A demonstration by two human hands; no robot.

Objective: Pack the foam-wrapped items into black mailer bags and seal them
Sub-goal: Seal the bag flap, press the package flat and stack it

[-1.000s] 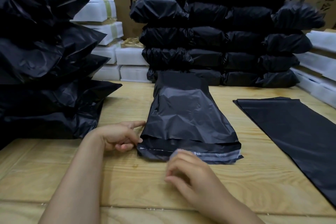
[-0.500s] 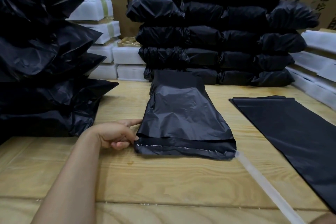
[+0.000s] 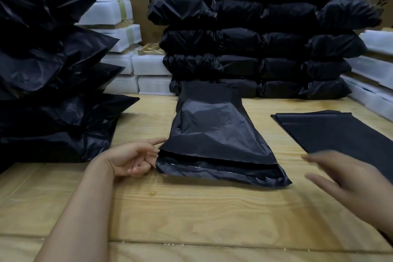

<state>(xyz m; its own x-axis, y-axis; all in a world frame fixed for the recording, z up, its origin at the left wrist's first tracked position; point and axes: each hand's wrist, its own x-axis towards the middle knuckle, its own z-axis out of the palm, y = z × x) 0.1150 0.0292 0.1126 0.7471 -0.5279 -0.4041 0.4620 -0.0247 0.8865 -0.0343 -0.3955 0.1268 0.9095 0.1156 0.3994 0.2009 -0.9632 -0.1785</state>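
1. At head-view centre, I see the filled mailer bag [image 3: 217, 140], long axis pointing away, unsealed flap [image 3: 223, 173] nearest me.
2. Left hand [image 3: 136, 159] touches its near-left corner; I cannot tell if it pinches.
3. Right hand [image 3: 344, 178], blurred, spread, empty, lies right of the flap.

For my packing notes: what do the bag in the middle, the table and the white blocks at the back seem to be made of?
The bag: thin plastic film, semi-glossy; it wrinkles and catches light. The table: pale bare wood, maybe pine; grain and plank seams show. The white blocks: apparently foam, matte, soft-edged.
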